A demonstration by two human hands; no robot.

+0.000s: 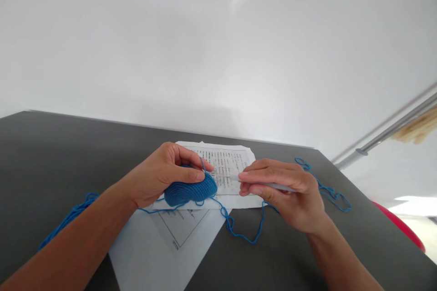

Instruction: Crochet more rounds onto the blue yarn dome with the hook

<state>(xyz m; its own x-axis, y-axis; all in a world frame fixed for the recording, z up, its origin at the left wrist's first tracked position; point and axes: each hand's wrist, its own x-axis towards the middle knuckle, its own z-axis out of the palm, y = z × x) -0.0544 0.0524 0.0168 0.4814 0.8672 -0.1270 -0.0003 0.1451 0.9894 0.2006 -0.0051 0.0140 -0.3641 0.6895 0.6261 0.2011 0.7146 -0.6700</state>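
My left hand (167,173) grips a blue crocheted piece (191,191) by its upper edge, thumb in front. A strand of blue yarn (202,163) runs up by the left index finger. In my right hand (283,188) is a crochet hook (273,185) with a pale grey handle, held between thumb and fingers. Its thin metal shaft points left to the edge of the blue piece, close to the left fingertips; whether the tip sits inside a stitch is too small to tell. A loose yarn tail (244,235) loops below, between the hands.
Printed sheets (235,157) lie under and behind the hands on the dark table (85,145); another sheet (153,254) lies nearer. Blue yarn (70,218) is bundled at left, with loose loops (336,193) at right. A white wall (218,54) rises behind. Something red (399,225) shows beyond the right edge.
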